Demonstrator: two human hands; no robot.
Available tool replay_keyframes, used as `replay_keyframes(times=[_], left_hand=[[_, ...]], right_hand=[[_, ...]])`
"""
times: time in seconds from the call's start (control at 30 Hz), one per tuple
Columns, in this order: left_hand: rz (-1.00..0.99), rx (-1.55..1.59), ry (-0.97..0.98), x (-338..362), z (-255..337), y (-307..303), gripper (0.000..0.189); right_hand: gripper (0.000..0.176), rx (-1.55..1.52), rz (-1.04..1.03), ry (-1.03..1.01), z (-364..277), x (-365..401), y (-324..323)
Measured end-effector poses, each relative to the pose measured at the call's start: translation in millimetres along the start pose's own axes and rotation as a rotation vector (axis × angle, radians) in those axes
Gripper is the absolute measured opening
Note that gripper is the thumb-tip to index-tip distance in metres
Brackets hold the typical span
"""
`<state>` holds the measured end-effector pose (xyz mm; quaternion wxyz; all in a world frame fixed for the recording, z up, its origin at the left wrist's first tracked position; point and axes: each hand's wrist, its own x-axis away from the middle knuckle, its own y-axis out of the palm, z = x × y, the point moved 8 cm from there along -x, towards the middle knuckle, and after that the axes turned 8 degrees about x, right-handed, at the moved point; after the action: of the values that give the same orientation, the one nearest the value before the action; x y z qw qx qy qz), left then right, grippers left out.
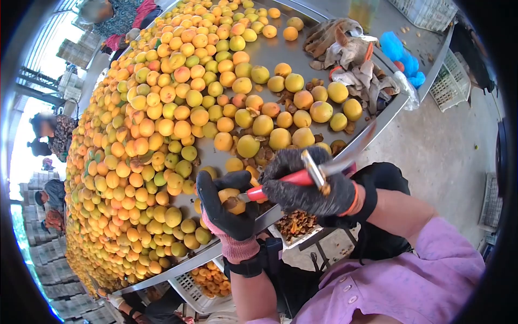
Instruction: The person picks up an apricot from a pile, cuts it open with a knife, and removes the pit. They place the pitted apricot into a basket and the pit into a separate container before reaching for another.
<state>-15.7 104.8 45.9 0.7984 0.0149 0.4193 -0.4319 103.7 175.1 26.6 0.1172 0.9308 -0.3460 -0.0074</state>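
Open-sided shed in daylight, concrete floor [442,151] off to the right; filling most of the view, a broad metal worktop [302,48], loaded along its left half with a heap of apricots [156,129], yellow to deep orange, thinning to scattered fruit and brown scraps toward the near edge; at that near edge, both hands in dark knitted gloves; left hand [226,210] curled round a single apricot [231,198], thumb and fingers pinching it from either side, held just over the rim; right hand [310,186] closed in a fist on a red-handled tool [280,181], no finger spread; long axis of the tool slanting from upper right down to lower left, tip touching the apricot on the side facing the right hand; fruit thus just left of the right hand; hands near each other, not touching; left hand nearer the heap; below the rim, between the forearms, a shallow tray [295,224] holding brown bits, apparently pits; lower down, under the worktop, a white crate [208,281] with orange fruit pieces inside; at the far right of the worktop, a bundle of rags [350,54] beside something blue [402,54]; beyond on the floor, white baskets [450,81], contents not visible; other people [54,132] along the far left side.
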Motion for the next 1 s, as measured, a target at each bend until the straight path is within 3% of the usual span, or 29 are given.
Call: replay_keyframes(times=[0.03, 0.07, 0.1, 0.13, 0.17, 0.2, 0.23, 0.27, 0.33, 0.37, 0.47, 0.53, 0.67, 0.7, 0.73, 0.77, 0.8, 0.83, 0.87, 0.9, 0.93, 1.0], left_hand=[[0.006, -0.002, 0.0, -1, 4, 3, 0.058], [0.178, 0.239, -0.389, 5, -21, -2, 0.043], [0.35, 0.483, -0.775, 23, -45, 0, 0.04], [0.355, 0.478, -0.772, 30, -51, -1, 0.04], [0.205, 0.348, -0.5, 25, -46, 0, 0.048], [0.052, 0.211, -0.228, 15, -26, 3, 0.073], [-0.036, -0.054, -0.024, 10, -8, 5, 0.077], [-0.036, -0.068, -0.022, 7, -10, 9, 0.077], [0.118, 0.21, -0.041, 5, -17, 5, 0.052], [0.008, 0.186, -0.048, 4, -17, 6, 0.081], [0.119, 0.264, -0.124, 12, -23, 4, 0.086], [0.119, 0.195, -0.109, 11, -19, 4, 0.083], [0.052, 0.0, -0.001, 5, -8, 2, 0.086], [0.132, 0.008, 0.023, 3, -4, -1, 0.058], [0.13, 0.011, 0.023, 2, 0, -2, 0.058], [0.195, 0.2, -0.295, 6, -22, -5, 0.038], [0.258, 0.387, -0.614, 18, -44, -2, 0.03], [0.255, 0.385, -0.615, 19, -48, -3, 0.03], [0.307, 0.406, -0.744, 27, -66, -5, 0.036], [0.359, 0.427, -0.874, 36, -82, -6, 0.049], [0.352, 0.426, -0.875, 38, -89, -5, 0.049], [0.432, 0.583, -1.068, 48, -98, 2, 0.054]], right_hand=[[0.017, 0.055, 0.068, -0.154, -4, 3, 7], [0.018, 0.11, 0.133, -0.308, -9, 6, 11], [0.021, 0.409, 0.084, -0.411, -12, 9, 22], [0.027, 0.657, 0.245, -0.543, -11, 13, 30], [0.024, 0.537, 0.221, -0.547, -5, 12, 28], [0.021, 0.412, 0.196, -0.55, -6, 8, 27], [0.018, 0.302, 0.169, -0.466, -7, 2, 21], [0.015, 0.194, 0.139, -0.381, -13, -3, 13], [0.015, -0.148, 0.162, 0.073, 9, -10, -4], [0.015, -0.201, 0.196, 0.066, 12, -9, -7], [0.016, -0.363, 0.307, 0.106, 31, -9, -9], [0.016, -0.477, 0.389, 0.139, 41, -10, -13], [0.015, -0.491, 0.233, 0.122, 32, -17, -3], [0.016, -0.354, 0.218, 0.113, 25, -17, 1], [0.019, -0.217, 0.201, 0.104, 21, -18, 6], [0.017, 0.149, 0.242, -0.14, 6, -18, 8], [0.017, 0.148, 0.242, -0.139, 8, -20, 8], [0.016, 0.274, 0.201, -0.334, -7, -19, 15], [0.015, 0.397, 0.163, -0.527, -20, -16, 24], [0.012, 0.55, 0.146, -0.557, -19, -18, 34], [0.012, 0.616, 0.14, -0.676, -31, -7, 34], [0.012, 0.762, 0.157, -0.631, -37, -3, 32]])
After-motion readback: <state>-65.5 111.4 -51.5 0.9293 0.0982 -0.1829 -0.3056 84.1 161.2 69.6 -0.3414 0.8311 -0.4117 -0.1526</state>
